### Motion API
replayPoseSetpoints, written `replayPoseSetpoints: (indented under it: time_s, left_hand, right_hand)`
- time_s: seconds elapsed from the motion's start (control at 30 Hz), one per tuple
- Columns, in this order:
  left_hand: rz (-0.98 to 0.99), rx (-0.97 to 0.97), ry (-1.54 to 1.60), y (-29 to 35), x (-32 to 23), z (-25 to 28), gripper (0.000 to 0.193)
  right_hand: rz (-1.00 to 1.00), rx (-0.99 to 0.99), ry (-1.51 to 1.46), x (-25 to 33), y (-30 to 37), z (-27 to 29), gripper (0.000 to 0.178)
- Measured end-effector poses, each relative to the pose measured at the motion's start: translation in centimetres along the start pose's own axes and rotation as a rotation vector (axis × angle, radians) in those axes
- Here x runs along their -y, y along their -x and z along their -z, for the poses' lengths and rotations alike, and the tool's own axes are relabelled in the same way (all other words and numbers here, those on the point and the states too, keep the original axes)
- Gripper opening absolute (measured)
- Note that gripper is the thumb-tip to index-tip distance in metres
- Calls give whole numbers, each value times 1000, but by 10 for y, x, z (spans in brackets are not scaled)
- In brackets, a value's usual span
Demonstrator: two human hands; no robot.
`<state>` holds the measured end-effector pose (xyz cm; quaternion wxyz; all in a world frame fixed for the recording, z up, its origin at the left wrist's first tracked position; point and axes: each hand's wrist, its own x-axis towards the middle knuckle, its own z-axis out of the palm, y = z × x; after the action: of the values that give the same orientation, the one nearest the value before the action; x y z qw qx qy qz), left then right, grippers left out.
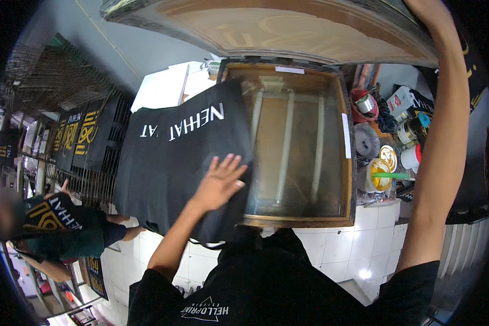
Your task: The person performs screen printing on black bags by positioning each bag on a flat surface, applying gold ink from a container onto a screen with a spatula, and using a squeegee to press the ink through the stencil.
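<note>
My left hand point(221, 183) lies with fingers spread on a black fabric bag point(163, 141) with white lettering. The bag overlaps the left side of a wooden-framed glass-topped light table point(349, 179), which has several pale tubes under the glass. Part of a dark handle loop hangs at the bag's lower edge. Above the table, a large screen-printing frame point(239, 38) is tilted up. My right arm reaches up to the frame's right corner, and my right hand point(426, 10) grips it there, its fingers partly cut off by the picture's edge.
Right of the table stand a tub of yellow-and-white ink point(376, 176) with a green stick, an ink-smeared lid point(388, 155) and several containers. A drying rack point(65, 81) with printed black bags is at left. A co-worker point(65, 228) holds a printed bag nearby. White sheets point(160, 87) lie behind.
</note>
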<state>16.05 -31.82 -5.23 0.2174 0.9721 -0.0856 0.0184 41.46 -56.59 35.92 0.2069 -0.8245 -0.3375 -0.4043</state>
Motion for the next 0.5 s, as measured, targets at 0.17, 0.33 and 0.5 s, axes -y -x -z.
replayPoseSetpoints:
  time_s: [0.17, 0.33, 0.5]
  left_hand:
    - [-215, -22, -80, -95, -107, -65, 69]
    - [-274, -61, 363, -170, -156, -89, 57]
    - [49, -249, 61, -296, -94, -61, 67]
  right_hand:
    - [66, 56, -38, -13, -3, 6, 43]
    - [-82, 73, 105, -10, -22, 0, 47]
    - [-62, 97, 117, -19, -27, 2, 46]
